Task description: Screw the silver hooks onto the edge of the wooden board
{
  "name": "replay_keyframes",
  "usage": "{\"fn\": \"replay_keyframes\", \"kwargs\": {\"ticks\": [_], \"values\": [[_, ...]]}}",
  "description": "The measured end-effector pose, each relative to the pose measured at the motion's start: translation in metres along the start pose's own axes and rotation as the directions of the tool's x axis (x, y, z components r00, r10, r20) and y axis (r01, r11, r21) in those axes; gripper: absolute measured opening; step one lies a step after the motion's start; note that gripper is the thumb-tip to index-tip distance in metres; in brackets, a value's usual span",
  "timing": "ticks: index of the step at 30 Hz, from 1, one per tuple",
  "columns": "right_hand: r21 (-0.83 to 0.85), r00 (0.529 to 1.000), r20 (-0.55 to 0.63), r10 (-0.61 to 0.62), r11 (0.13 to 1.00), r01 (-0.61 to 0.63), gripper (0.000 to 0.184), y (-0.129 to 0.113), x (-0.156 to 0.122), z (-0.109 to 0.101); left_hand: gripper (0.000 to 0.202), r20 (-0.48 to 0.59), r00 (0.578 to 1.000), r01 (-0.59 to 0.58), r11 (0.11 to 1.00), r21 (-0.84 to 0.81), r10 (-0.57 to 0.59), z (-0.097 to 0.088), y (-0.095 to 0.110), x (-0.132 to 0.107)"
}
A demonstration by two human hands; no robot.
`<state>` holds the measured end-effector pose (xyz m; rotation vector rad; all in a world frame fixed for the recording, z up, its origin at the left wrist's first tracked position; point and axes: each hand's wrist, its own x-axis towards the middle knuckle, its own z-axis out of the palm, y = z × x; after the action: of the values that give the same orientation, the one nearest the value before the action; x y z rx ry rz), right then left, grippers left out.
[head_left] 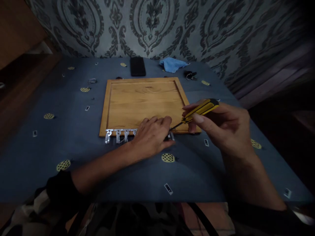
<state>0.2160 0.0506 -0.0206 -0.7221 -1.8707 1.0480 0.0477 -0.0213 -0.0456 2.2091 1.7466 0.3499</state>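
The table (36, 157) is covered by a blue cloth (197, 173) printed with yellow discs. A wooden board (142, 101) is laid flat at its middle (metal hooks (118, 134) are lined along its near edge). By the wall, a black case (137, 66), a light blue rag (172, 64) and keys (190, 75) are set.

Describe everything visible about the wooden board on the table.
The wooden board is a squarish panel of honey-coloured wood with a raised rim, lying flat on the blue tablecloth. Silvery metal hooks line its near edge. The left hand rests palm down on that edge, hiding some hooks; the right hand aims a yellow-and-black screwdriver at the near right part.
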Motion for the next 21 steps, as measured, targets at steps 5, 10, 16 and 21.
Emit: {"fn": "replay_keyframes", "kwargs": {"ticks": [5,10,16,21], "values": [[0.017,1.0,0.024,-0.016,1.0,0.015,0.017,-0.0032,0.0019,0.0014,0.047,-0.003,1.0,0.004,1.0,0.012,-0.004,-0.0003,0.0006,-0.0003],[0.055,0.998,-0.034,0.055,0.997,-0.053,0.027,-0.0051,0.0022,0.007,0.049,0.012,1.0,0.011,1.0,0.008,-0.011,-0.0011,0.0007,0.0002],[0.044,0.995,0.024,0.092,0.995,-0.093,0.02,-0.0028,0.0001,0.0009,0.043,0.006,1.0,0.013,1.0,0.006,-0.013,-0.0018,0.0013,-0.0007],[0.032,1.0,0.001,0.03,0.999,-0.03,0.016,-0.0031,0.0009,0.0033,0.044,-0.001,1.0,0.011,1.0,0.011,-0.011,-0.0016,0.0011,-0.0008]]}}
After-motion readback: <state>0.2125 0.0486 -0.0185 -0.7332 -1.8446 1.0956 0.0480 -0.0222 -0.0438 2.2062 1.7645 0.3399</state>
